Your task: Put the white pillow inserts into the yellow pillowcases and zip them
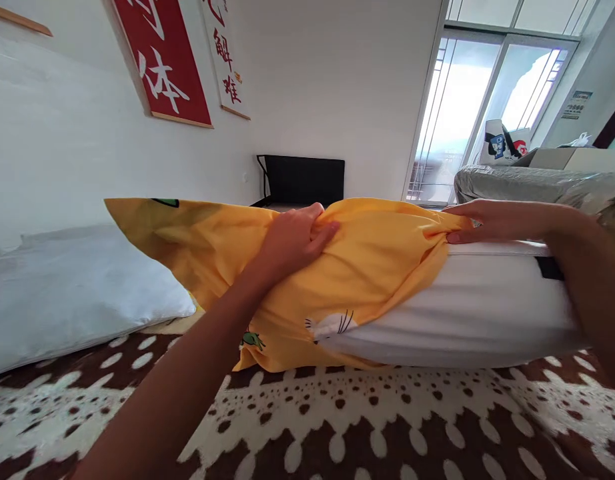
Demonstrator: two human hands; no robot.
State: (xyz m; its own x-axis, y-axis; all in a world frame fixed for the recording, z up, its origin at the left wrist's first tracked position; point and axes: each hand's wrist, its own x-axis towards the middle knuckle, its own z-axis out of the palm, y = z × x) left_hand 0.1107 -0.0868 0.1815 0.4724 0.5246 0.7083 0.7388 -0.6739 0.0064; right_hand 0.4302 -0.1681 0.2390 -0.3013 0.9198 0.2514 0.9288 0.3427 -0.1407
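A yellow pillowcase (377, 260) with a printed cartoon pattern covers the left part of a white pillow (467, 307). The pillow's right part is bare, with a black tag near its upper right edge. My left hand (297, 240) grips a fold of the pillowcase on the upper middle, fingers closed round the cloth. At the opening's edge, my right hand (472, 223) pinches the bunched pillowcase, its fingertips partly hidden behind the fabric. The case's far left corner sticks out, flat and loose.
Below lies a brown and white patterned blanket (337, 413). Another white pillow (77, 293) rests at the left. A black panel (305, 180) stands by the back wall. Plastic-wrapped furniture (512, 183) sits at the right before a window, with a printed bag (500, 143) behind it.
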